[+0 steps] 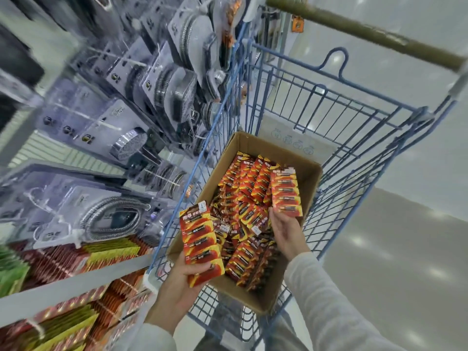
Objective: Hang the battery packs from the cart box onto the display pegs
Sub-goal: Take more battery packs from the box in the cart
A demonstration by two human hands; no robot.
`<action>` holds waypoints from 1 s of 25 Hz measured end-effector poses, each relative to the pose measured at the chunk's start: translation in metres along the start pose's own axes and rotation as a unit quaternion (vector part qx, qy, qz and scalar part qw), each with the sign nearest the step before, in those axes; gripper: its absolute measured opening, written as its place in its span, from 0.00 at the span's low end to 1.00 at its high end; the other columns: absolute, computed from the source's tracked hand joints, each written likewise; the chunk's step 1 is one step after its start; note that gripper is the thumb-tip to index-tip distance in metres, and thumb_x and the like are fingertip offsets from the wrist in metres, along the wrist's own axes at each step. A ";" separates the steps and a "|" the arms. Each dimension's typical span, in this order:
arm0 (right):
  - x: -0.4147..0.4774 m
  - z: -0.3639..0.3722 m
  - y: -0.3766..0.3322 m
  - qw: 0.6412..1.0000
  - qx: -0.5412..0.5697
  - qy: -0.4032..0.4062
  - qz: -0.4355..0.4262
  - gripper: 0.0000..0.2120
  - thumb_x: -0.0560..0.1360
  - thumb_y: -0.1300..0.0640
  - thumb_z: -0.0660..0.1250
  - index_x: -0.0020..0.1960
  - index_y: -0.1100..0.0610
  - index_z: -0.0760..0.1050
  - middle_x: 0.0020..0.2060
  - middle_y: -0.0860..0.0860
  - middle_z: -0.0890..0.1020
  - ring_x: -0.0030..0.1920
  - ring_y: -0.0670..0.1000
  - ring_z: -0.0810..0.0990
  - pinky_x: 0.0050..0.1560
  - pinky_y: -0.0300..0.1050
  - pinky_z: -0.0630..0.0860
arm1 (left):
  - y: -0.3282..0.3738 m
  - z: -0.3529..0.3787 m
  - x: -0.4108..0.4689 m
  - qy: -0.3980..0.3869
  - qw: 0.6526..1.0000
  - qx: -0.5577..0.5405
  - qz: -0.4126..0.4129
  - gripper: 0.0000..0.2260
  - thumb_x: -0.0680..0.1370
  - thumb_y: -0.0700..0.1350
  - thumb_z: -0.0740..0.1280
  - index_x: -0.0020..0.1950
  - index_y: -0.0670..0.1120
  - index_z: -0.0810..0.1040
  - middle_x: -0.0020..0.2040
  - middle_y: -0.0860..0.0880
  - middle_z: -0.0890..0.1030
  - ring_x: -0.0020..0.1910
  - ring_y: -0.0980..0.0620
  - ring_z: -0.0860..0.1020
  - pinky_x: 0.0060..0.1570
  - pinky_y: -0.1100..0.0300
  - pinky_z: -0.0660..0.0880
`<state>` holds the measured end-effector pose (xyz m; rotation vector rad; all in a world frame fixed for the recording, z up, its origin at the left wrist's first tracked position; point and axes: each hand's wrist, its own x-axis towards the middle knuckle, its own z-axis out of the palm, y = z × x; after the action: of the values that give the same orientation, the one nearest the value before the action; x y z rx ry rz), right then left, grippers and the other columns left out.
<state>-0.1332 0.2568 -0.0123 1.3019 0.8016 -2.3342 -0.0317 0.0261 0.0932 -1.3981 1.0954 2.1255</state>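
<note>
Orange card, left fingers: the left hand [177,282] has its thumb laid across the front and its fingers curled behind the bottom end of the left stack [200,239] of battery packs, clamped on it over the near-left corner of the cardboard box [253,145].
Right fingers: the right hand [287,231] grips the lower edge of the right strip [286,193], over the box's right side; most fingers are hidden behind the card.
Why held so: gripping the bottom ends probably leaves the top ends free to meet a peg.
Long axis: both bundles run lengthwise from the hand up toward the box's far wall, printed faces to the camera, the left stack leaning slightly left.
Still in the box: loose packs [248,198], heaped at mixed angles.
Around the box: the blue wire cart [354,117].
Left of the box: the display rack [76,279] with hanging packs [109,252]; its pegs are too blurred to make out.
</note>
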 end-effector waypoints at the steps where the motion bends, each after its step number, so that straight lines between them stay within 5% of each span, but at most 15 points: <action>1: -0.010 0.001 -0.003 0.999 -0.013 -0.040 0.013 0.23 0.77 0.67 0.70 0.70 0.57 0.71 0.65 0.57 0.81 0.63 0.55 0.82 0.55 0.42 0.82 | -0.002 0.000 -0.005 -0.002 1.000 -0.003 0.006 0.32 0.67 0.25 0.69 0.70 0.44 0.75 0.59 0.39 0.84 0.62 0.37 0.80 0.55 0.45 0.78; 7: -0.100 0.024 -0.017 0.964 -0.225 -0.143 0.016 0.31 0.68 0.72 0.74 0.69 0.61 0.71 0.59 0.62 0.83 0.59 0.59 0.85 0.57 0.49 0.83 | -0.005 0.002 -0.059 -0.003 0.994 -0.006 0.110 0.33 0.65 0.27 0.74 0.68 0.47 0.76 0.57 0.42 0.86 0.57 0.39 0.84 0.47 0.46 0.83; 12: -0.178 0.057 -0.007 0.887 -0.352 -0.297 0.034 0.32 0.64 0.77 0.74 0.65 0.59 0.72 0.52 0.64 0.85 0.52 0.65 0.85 0.48 0.50 0.85 | -0.014 -0.022 -0.126 0.023 0.974 -0.068 0.216 0.38 0.58 0.29 0.81 0.65 0.48 0.78 0.54 0.40 0.86 0.50 0.41 0.87 0.42 0.48 0.85; 18: -0.264 0.103 0.030 0.800 -0.423 -0.421 0.066 0.42 0.39 0.58 0.90 0.51 0.60 0.82 0.44 0.65 0.85 0.45 0.67 0.86 0.46 0.59 0.84 | -0.028 -0.072 -0.212 0.046 0.933 -0.142 0.326 0.45 0.49 0.37 0.87 0.65 0.47 0.80 0.54 0.38 0.86 0.49 0.38 0.86 0.40 0.46 0.84; 22: -0.315 0.117 0.072 0.743 -0.419 -0.516 0.082 0.41 0.42 0.66 0.88 0.54 0.60 0.79 0.44 0.66 0.83 0.41 0.67 0.85 0.39 0.56 0.84 | -0.043 -0.113 -0.258 0.057 0.901 -0.185 0.389 0.46 0.50 0.35 0.85 0.67 0.44 0.78 0.53 0.38 0.86 0.50 0.39 0.86 0.41 0.49 0.83; 25: -0.354 0.116 0.120 0.739 -0.411 -0.527 0.085 0.51 0.36 0.64 0.89 0.56 0.65 0.74 0.39 0.65 0.83 0.36 0.65 0.85 0.34 0.54 0.83 | -0.060 -0.156 -0.293 0.070 0.878 -0.206 0.426 0.49 0.47 0.36 0.87 0.69 0.41 0.78 0.54 0.36 0.85 0.50 0.37 0.85 0.41 0.50 0.82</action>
<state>0.0392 0.1004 0.3028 -0.3385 0.9907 -1.7127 0.2308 -0.0250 0.2980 -1.4048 1.5992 3.0596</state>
